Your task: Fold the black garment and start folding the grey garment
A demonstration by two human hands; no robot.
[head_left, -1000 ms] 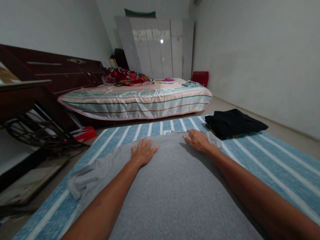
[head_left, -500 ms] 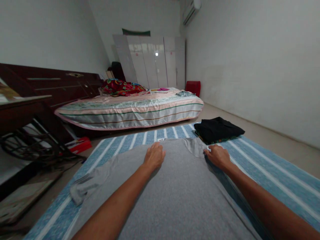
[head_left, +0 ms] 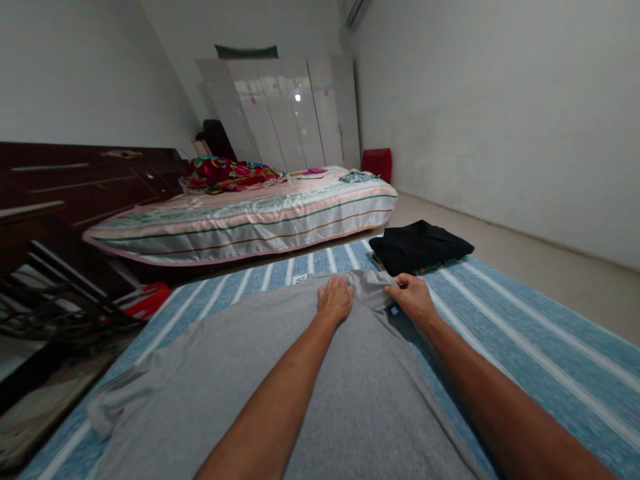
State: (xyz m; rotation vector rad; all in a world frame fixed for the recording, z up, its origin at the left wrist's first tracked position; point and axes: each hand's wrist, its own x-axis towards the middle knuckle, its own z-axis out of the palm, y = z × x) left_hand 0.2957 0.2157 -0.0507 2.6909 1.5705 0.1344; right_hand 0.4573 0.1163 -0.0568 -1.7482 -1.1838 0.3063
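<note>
A grey T-shirt point(head_left: 240, 373) lies spread on a blue and white striped mat point(head_left: 525, 347), its left sleeve crumpled near the mat's left edge. My left hand point(head_left: 335, 299) presses down on the shirt near its far edge, fingers curled. My right hand point(head_left: 411, 297) pinches the shirt's far right corner, where the cloth is bunched and lifted a little. Both forearms reach forward over the shirt.
A folded black garment point(head_left: 419, 245) lies on the mat just beyond my right hand. A low mattress point(head_left: 240, 217) with striped sheets and colourful cloth stands behind. Dark wooden furniture point(head_left: 75, 193) is on the left, a white wardrobe point(head_left: 280, 113) and a red bin point(head_left: 377, 163) at the back.
Both hands have slid to the right along the shirt's far edge and come closer together. The right hand has gone from lying flat to gripping the far right corner.
</note>
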